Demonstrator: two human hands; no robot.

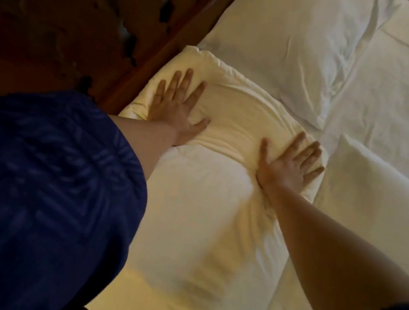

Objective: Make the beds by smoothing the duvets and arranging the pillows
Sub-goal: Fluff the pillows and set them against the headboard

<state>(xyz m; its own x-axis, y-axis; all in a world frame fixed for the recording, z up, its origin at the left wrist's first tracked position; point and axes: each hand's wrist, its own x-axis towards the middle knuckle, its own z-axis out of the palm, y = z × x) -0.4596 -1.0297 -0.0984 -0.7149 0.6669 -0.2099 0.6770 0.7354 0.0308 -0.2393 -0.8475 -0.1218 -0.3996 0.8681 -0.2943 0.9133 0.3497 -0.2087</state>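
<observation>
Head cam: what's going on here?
A person is making a bed. The left hand and right hand both lie flat, fingers spread, pressing the near pillow, a cream one beside the wooden headboard. A second, white pillow lies further along the headboard. The duvet below the hands is wrinkled.
</observation>
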